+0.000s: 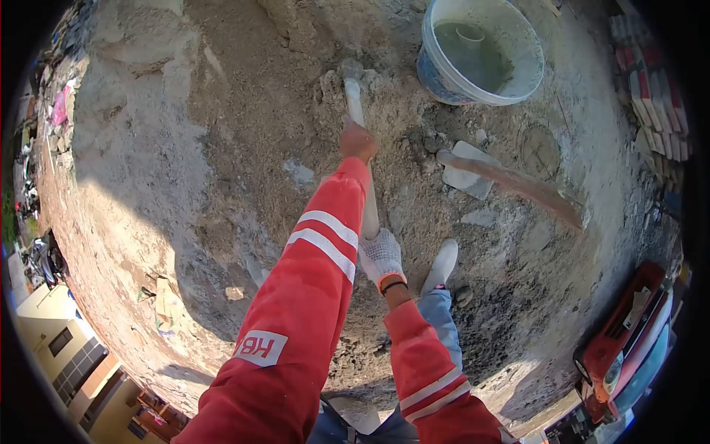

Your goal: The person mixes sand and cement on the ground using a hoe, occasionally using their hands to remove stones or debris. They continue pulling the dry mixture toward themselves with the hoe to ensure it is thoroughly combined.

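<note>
My left hand [358,140], bare at the end of a red sleeve with white stripes, grips a pale tool handle [356,103] low down near its buried head. My right hand [381,257], in a white knitted glove, holds the same handle higher up. The tool's head is sunk in a mound of grey sand and cement [384,111]. My foot in a pale boot [442,264] stands on the ground beside the right hand.
A white bucket [444,78] with murky water stands just beyond the mound at the upper right. A second tool [510,181] with a wooden handle lies on the ground to the right. Stacked tiles [654,96] line the right edge; a red vehicle [625,329] is parked at lower right.
</note>
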The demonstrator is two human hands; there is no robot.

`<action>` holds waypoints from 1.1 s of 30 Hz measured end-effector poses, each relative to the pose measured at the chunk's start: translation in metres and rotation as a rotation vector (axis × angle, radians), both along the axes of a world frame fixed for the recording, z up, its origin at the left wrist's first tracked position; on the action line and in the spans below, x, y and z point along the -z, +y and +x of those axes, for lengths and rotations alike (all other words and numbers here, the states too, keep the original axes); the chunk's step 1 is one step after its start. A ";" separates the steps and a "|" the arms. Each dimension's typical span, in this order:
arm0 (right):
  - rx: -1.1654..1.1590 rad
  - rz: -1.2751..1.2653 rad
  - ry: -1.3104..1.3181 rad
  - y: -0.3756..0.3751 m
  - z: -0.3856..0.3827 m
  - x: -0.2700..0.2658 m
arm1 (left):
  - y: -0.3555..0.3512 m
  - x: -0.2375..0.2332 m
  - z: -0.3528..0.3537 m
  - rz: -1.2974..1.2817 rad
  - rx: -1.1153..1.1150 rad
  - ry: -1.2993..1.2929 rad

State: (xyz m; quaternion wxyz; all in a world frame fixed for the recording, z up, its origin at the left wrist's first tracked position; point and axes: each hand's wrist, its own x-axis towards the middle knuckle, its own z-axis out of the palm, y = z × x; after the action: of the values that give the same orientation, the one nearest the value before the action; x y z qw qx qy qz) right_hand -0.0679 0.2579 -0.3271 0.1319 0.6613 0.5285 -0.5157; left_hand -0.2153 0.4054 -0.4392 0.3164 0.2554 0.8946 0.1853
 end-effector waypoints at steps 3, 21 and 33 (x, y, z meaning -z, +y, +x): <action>0.025 -0.051 -0.070 -0.057 0.017 -0.038 | -0.050 0.021 0.012 0.056 -0.274 -0.335; -0.057 -0.204 -0.345 -0.386 0.116 -0.095 | -0.396 -0.112 0.108 0.011 -0.624 -0.750; -0.369 0.587 -0.237 0.159 -0.021 0.017 | 0.069 -0.009 0.027 0.465 -0.362 -0.452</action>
State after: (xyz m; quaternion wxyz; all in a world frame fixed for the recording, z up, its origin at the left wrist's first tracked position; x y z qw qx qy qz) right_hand -0.0884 0.4166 -0.3444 0.0876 0.6198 0.7454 -0.2292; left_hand -0.1878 0.4742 -0.4307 0.4016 0.1105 0.7670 0.4881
